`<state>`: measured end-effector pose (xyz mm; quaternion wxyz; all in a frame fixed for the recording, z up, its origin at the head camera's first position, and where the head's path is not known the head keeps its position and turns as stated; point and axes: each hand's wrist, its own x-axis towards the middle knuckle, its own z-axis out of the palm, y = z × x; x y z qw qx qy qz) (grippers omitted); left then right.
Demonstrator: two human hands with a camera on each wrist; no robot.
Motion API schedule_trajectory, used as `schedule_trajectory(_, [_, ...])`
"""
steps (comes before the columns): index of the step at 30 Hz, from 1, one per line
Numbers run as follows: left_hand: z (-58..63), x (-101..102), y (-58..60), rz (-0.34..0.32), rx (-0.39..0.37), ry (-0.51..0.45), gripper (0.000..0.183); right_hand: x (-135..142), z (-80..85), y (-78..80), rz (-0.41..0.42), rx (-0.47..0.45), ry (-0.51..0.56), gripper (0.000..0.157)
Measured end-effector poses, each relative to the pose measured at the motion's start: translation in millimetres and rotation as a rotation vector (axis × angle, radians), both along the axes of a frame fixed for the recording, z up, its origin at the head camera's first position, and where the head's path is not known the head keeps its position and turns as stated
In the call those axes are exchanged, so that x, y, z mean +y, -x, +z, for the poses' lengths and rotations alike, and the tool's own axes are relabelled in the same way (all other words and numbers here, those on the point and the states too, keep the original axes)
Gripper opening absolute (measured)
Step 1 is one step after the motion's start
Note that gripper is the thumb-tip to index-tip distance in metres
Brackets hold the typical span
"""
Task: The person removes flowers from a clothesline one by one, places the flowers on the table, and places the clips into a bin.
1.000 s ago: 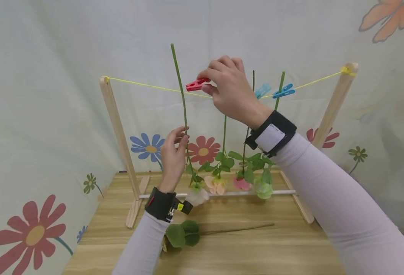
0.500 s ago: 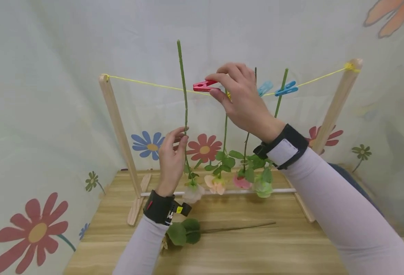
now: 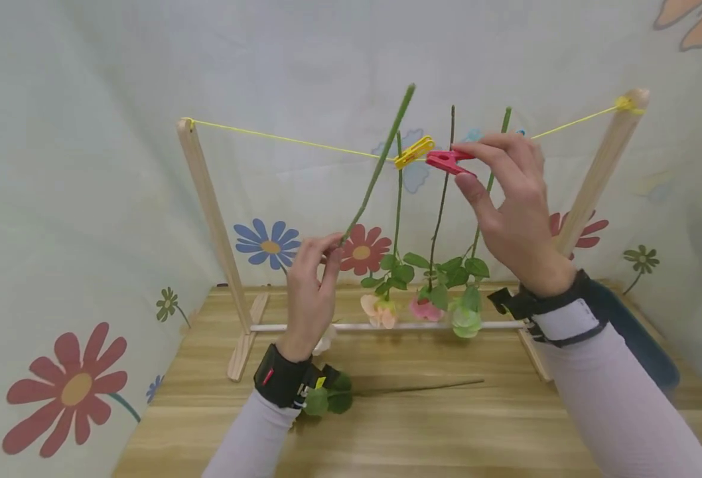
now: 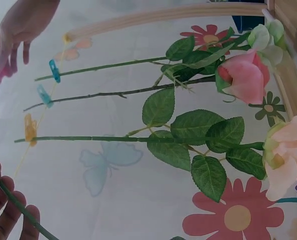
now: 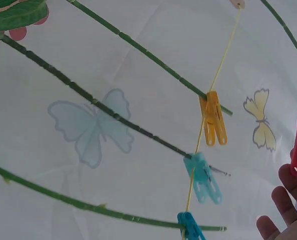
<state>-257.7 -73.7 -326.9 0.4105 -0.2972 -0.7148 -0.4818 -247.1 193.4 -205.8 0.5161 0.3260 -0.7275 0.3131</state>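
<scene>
My left hand (image 3: 309, 292) pinches the green stem (image 3: 381, 162) of an upside-down white flower (image 3: 325, 340), mostly hidden behind that hand and wrist. The stem leans right, its top in front of the yellow string (image 3: 291, 139). Between thumb and fingers, my right hand (image 3: 518, 206) holds a red clothespin (image 3: 446, 161) right of the yellow clothespin (image 3: 414, 153). Three flowers hang head down from the string: peach (image 3: 379, 311), pink (image 3: 425, 309) and pale green (image 3: 466, 320). Two blue clips, a light one (image 5: 202, 175) and a darker one (image 5: 189, 226), show in the right wrist view.
Wooden posts (image 3: 210, 219) hold up the string, with a white rod (image 3: 351, 326) between their feet. Another stem (image 3: 422, 386) with round green leaves (image 3: 330, 397) lies on the wooden table (image 3: 422, 438). A dark blue tray (image 3: 637, 338) is partly behind my right arm.
My right hand has moved right along the string with the red clothespin, uncovering the yellow one. The stem in my left hand has tipped from nearly upright to leaning right.
</scene>
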Motion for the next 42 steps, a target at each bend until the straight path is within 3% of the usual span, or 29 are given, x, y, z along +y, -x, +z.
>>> schedule_trajectory(6, [-11.5, 5, -14.8, -0.034, -0.009, 0.09, 0.025, 32, -21.1, -18.6, -0.081, -0.06, 0.152, 0.053])
schedule_trajectory(10, [-17.0, 10, -21.9, -0.082, -0.048, 0.208, 0.024, 55, -37.0, -33.5, -0.164, -0.091, 0.232, 0.048])
schedule_trajectory(15, [-15.4, 14, -31.3, -0.115, -0.062, 0.415, 0.022, 88, -63.2, -47.3, -0.245, -0.11, 0.31, 0.045])
schedule_trajectory(20, [-12.8, 18, -39.0, -0.157, -0.097, 0.642, 0.02, 117, -89.0, -52.4, -0.302, -0.128, 0.355, 0.045])
schedule_trajectory(25, [-12.7, 17, -44.2, -0.186, -0.142, 0.774, 0.02, 136, -99.2, -48.2, -0.345, -0.128, 0.373, 0.046])
schedule_trajectory(30, [-20.1, 17, -41.7, -0.203, -0.283, 0.873, 0.021, 156, -101.6, -44.4, -0.397, -0.114, 0.389, 0.046])
schedule_trajectory(33, [-30.5, 19, -36.5, -0.193, -0.353, 0.945, 0.02, 170, -104.3, -41.7, -0.478, -0.143, 0.392, 0.043])
schedule_trajectory(38, [-49.4, 29, -27.1, -0.168, -0.43, 1.077, 0.023, 200, -118.6, -36.0, -0.655, -0.272, 0.43, 0.041])
schedule_trajectory(42, [-64.1, 36, -22.0, -0.159, -0.48, 1.152, 0.02, 223, -136.4, -24.6, -0.728, -0.373, 0.42, 0.042])
